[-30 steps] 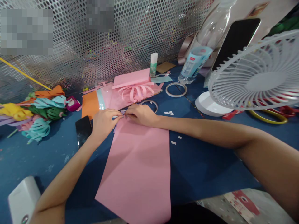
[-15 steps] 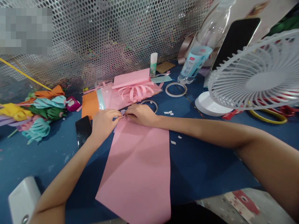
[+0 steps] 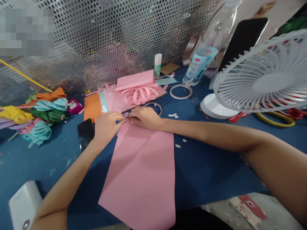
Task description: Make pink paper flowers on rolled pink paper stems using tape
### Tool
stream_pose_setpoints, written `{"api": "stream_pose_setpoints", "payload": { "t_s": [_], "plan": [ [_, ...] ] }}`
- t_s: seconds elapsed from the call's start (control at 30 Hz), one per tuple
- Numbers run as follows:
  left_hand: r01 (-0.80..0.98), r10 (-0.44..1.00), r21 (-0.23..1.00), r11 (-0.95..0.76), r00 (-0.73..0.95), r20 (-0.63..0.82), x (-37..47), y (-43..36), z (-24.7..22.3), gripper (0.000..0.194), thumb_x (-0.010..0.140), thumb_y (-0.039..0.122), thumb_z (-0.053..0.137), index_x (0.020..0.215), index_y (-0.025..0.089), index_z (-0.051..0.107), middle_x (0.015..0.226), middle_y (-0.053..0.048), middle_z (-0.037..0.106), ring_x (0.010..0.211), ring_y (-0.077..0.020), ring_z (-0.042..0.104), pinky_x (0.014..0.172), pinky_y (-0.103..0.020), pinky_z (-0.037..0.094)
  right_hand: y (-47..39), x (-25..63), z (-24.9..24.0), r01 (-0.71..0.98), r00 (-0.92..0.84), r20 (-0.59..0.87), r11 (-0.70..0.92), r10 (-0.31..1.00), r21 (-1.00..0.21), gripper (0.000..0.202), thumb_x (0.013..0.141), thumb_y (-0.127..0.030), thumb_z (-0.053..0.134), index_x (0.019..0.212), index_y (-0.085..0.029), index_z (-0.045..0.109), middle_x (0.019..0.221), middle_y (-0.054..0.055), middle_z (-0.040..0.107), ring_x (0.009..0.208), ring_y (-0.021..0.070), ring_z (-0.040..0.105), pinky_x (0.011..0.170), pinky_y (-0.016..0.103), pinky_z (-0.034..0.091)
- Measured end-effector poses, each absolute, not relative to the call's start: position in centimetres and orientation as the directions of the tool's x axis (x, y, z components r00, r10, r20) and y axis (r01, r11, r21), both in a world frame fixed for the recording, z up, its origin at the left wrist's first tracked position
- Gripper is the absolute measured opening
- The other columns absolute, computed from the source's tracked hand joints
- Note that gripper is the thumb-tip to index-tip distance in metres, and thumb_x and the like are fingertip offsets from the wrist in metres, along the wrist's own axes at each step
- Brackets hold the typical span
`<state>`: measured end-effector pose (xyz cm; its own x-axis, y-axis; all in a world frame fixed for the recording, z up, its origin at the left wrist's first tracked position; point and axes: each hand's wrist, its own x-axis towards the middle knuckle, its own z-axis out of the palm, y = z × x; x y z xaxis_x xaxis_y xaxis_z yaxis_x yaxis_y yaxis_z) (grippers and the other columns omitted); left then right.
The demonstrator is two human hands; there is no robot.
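A long pink paper sheet [image 3: 144, 172] lies lengthwise in front of me, its near end curling over the table edge. At its far end, my left hand [image 3: 107, 126] has thumb and forefinger pinched together at the sheet's left corner. Right beside those fingertips, my right hand [image 3: 145, 117] rests over the far edge, its fingers bent and closed. What is between the fingertips of either hand is too small to make out. A bit of purple paper shows around the fingertips. Behind my right hand, a roll of tape [image 3: 157, 108] is partly hidden.
Pink curled paper strips [image 3: 140, 95], a glue stick [image 3: 157, 66] and another tape roll [image 3: 181, 92] lie behind. A white fan [image 3: 271, 83] and a bottle [image 3: 203, 57] stand right. Left are a black phone [image 3: 85, 134], paper flowers [image 3: 39, 132] and a white device [image 3: 25, 204].
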<state>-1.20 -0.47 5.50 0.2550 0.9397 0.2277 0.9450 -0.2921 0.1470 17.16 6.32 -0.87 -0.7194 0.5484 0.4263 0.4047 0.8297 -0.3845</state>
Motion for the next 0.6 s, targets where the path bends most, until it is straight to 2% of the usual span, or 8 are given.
{"api": "stream_pose_setpoints", "payload": {
  "t_s": [0.27, 0.6],
  "plan": [
    [0.950, 0.944, 0.142, -0.279, 0.245, 0.219, -1.20, -0.52, 5.68, 0.010, 0.085, 0.025, 0.068, 0.081, 0.028, 0.077, 0.097, 0.002, 0.077, 0.095, -0.0240, 0.070, 0.081, -0.036, 0.050, 6.20, 17.28, -0.63, 0.368, -0.737, 0.431, 0.844, 0.520, -0.389, 0.019, 0.090, -0.016, 0.055, 0.100, -0.014, 0.071, 0.097, 0.008, 0.071, 0.086, 0.0176, 0.063, 0.069, 0.025, 0.038],
    [0.927, 0.946, 0.263, -0.269, 0.203, 0.251, -1.51, -0.50, 5.76, 0.015, 0.087, 0.030, 0.065, 0.075, 0.026, 0.073, 0.096, 0.001, 0.077, 0.095, -0.0230, 0.070, 0.082, -0.034, 0.049, 6.33, 17.20, -0.56, 0.321, -0.739, 0.506, 0.893, 0.445, -0.316, 0.023, 0.092, -0.016, 0.050, 0.101, -0.014, 0.071, 0.096, 0.008, 0.070, 0.088, 0.0179, 0.062, 0.074, 0.027, 0.041]
  ]
}}
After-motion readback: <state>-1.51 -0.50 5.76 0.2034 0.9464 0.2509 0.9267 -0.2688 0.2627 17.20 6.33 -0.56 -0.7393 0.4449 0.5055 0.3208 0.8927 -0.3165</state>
